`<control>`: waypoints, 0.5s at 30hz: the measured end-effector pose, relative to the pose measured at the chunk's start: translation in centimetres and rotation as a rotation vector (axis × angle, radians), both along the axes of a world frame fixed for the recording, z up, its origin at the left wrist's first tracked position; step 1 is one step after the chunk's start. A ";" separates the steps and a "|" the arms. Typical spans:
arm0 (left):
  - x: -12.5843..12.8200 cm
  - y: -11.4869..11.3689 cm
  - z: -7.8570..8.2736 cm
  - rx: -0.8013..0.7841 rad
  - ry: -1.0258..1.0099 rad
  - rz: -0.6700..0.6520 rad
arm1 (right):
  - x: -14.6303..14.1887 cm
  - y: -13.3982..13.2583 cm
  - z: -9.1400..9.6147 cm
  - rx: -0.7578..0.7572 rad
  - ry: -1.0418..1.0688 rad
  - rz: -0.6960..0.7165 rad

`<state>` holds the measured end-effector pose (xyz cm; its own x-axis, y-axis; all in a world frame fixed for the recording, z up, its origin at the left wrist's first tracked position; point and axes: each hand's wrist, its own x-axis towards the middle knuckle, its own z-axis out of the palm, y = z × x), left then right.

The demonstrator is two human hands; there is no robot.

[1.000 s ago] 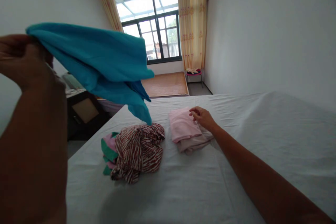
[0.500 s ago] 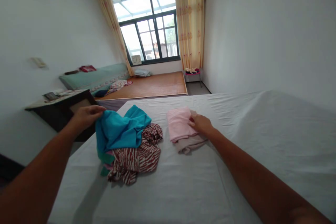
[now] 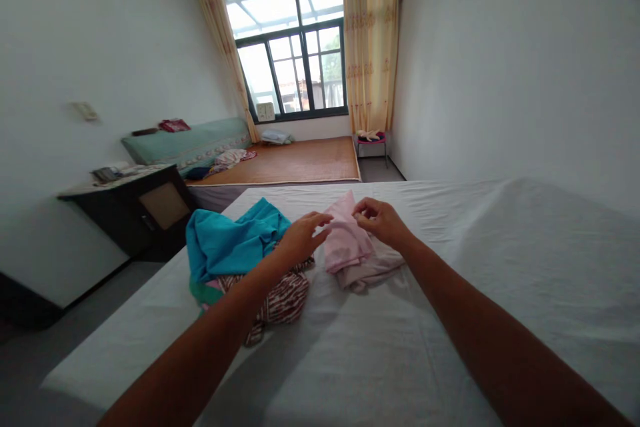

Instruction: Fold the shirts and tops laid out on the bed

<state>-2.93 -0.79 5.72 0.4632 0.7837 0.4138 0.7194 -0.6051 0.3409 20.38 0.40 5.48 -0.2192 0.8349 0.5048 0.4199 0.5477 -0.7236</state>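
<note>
A pink folded cloth (image 3: 345, 237) lies on a greyish-pink cloth (image 3: 377, 267) on the white-sheeted bed, its far edge raised to a point. My right hand (image 3: 383, 220) pinches the raised pink cloth at its right side, thumb and forefinger together. At the pink cloth's left edge is my left hand (image 3: 305, 237), its fingers apart and nothing in them; whether it touches the cloth I cannot tell. Under and beyond my left forearm sits a heap with a bright blue cloth (image 3: 225, 240) on top and a brown-and-white patterned cloth (image 3: 287, 297) below, partly covered by the arm.
The white sheet (image 3: 350, 360) spreads around both piles. Behind it stands another bed with a brown mat (image 3: 310, 157) and a green padded headboard (image 3: 200, 140). A dark cabinet (image 3: 155, 207) is at the left, and a small stool (image 3: 371, 140) holds cloth beneath the curtain.
My left hand has let go of the blue cloth and moved right to the pink one. My right hand has shifted slightly up, and the pink cloth's far edge has risen.
</note>
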 end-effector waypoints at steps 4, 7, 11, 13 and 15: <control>3.5 1.0 -2.6 -0.072 0.225 0.082 | 0.1 0.3 0.0 -0.041 0.094 0.048; 4.7 1.9 -3.7 -0.114 0.391 0.205 | 1.3 1.7 -1.7 -0.085 0.102 -0.074; 5.6 2.5 -3.8 -0.099 0.525 0.266 | 3.0 3.6 -4.0 -0.051 0.055 -0.264; 5.8 2.6 -3.0 -0.088 0.572 0.275 | 3.6 4.3 -4.9 -0.042 0.057 -0.311; 5.6 2.6 -1.3 -0.051 0.585 0.284 | 4.1 4.8 -5.9 -0.047 0.056 -0.346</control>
<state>2.70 1.85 4.45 0.3728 0.9207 0.1152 0.9244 -0.3577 -0.1324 24.46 5.25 -0.38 0.1079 0.8773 0.4676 0.5336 0.3458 -0.7718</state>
